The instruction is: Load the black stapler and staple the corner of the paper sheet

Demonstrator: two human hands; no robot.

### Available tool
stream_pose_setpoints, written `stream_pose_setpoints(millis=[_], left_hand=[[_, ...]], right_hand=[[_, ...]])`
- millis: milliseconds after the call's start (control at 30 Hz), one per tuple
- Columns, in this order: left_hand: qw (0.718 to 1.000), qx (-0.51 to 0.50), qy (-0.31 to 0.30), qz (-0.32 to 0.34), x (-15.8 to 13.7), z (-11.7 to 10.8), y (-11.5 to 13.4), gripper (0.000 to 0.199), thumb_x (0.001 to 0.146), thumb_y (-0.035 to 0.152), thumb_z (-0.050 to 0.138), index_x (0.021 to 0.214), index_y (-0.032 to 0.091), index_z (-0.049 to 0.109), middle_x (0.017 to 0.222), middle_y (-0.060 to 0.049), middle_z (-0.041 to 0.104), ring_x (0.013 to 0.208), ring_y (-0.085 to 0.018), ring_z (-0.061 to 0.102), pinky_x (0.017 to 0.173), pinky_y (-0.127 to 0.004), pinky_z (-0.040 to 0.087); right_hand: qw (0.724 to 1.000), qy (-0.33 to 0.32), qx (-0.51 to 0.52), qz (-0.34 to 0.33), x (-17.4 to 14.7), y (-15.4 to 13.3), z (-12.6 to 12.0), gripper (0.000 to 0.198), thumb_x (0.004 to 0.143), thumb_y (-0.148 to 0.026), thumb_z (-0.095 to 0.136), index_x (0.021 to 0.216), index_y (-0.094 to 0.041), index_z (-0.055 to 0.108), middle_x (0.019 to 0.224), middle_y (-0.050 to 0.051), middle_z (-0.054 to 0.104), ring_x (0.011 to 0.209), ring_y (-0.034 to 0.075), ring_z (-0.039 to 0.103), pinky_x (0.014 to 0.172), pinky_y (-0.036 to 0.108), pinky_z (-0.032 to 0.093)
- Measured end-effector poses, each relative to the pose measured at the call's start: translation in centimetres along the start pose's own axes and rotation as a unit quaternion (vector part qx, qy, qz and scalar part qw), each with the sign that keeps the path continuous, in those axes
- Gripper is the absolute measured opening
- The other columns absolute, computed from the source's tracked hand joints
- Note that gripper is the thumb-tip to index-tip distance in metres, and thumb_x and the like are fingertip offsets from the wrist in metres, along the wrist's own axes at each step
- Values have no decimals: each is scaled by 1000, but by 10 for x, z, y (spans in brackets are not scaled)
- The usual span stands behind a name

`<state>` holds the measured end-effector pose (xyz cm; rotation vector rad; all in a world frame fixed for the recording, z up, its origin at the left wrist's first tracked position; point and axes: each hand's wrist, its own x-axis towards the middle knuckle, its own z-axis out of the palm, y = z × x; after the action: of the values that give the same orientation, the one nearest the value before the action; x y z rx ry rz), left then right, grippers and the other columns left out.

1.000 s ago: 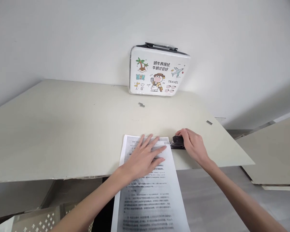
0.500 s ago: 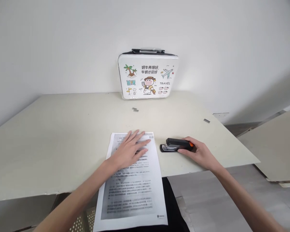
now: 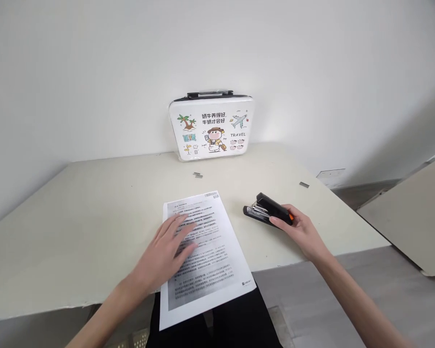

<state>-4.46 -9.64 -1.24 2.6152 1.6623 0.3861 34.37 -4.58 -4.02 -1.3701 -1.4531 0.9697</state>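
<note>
A printed sheet of paper (image 3: 203, 261) lies at the table's front edge, its lower part hanging out over the edge above my lap. My left hand (image 3: 162, 251) rests on the sheet's left side with fingers stretched out. To the right of the paper, my right hand (image 3: 300, 229) grips the rear end of a black stapler (image 3: 271, 208) with an orange mark. The stapler's jaws gape toward the paper and do not touch it. Whether more sheets lie under the top one I cannot tell.
A white cartoon-printed case (image 3: 212, 128) with a black handle stands against the wall at the back of the table (image 3: 76, 232). Small strips of staples (image 3: 198, 175) lie in front of it. Another staple strip (image 3: 304, 184) sits near the right edge.
My left hand has slid down and left over the paper, away from its top edge. The sheet has turned slightly counterclockwise. The stapler has tilted, its jaws wider apart. The camera view has shifted.
</note>
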Motion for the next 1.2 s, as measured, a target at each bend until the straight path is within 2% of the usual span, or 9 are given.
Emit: stream_pose_setpoints(millis=[100,233,333,433,567,667,833,1033,1200], left_hand=[[999,12,-28,-18,-40,-1,-4,63,104,58,49,163,41,33,172,2,29,157,-34,30,119,-59,44],[998,28,-53,14,-49,3,2,77,104,58,49,168,41,10,175,0,15,159,-36,21,125,-63,29],[997,29,-64,41,-21,10,11,74,106,58,45,169,38,10,176,-2,12,161,-34,16,128,-62,20],[997,10,-66,50,25,24,22,71,106,63,41,168,34,21,176,-4,14,161,-34,11,129,-61,16],[995,-16,-91,25,95,49,40,77,104,70,35,165,25,32,175,-12,15,161,-36,8,128,-63,11],[995,-36,-88,30,142,67,59,80,102,74,32,165,25,33,175,-12,16,161,-37,7,127,-66,8],[992,-43,-107,56,202,91,92,83,99,75,34,164,23,34,175,-14,15,161,-39,6,125,-70,2],[990,-65,-100,74,234,108,115,77,98,65,47,164,28,33,174,-10,20,161,-39,8,125,-72,-1],[991,-108,-27,73,228,109,116,65,102,50,46,161,24,37,174,-12,20,161,-35,13,129,-60,13]], right_hand=[[1000,-5,7,1,0,-1,0,41,85,-59,76,103,-23,70,93,2,69,84,20,58,72,30,44],[1000,-6,14,-6,-1,-2,1,40,85,-59,75,103,-24,70,95,3,69,86,21,59,73,30,45],[1000,-5,15,-12,-2,-3,2,39,85,-59,75,102,-24,70,93,2,69,84,21,58,72,30,45],[1000,15,3,-18,-2,-4,2,40,85,-60,74,102,-24,70,91,3,68,81,21,58,69,31,46],[996,84,-21,-33,-3,-5,2,43,83,-61,74,103,-23,70,86,3,68,76,21,56,67,31,47],[988,144,-26,-54,-3,-3,3,41,84,-59,75,104,-24,70,86,2,67,76,20,56,70,31,48],[978,194,-37,-62,-1,1,3,42,84,-60,74,105,-23,68,86,2,66,75,20,55,70,32,49],[970,223,-73,-67,-1,0,3,44,87,-61,70,109,-23,69,95,5,71,81,22,59,71,33,50],[966,240,-73,-59,-4,-2,4,45,87,-61,71,110,-23,68,97,6,72,83,22,61,73,33,51]])
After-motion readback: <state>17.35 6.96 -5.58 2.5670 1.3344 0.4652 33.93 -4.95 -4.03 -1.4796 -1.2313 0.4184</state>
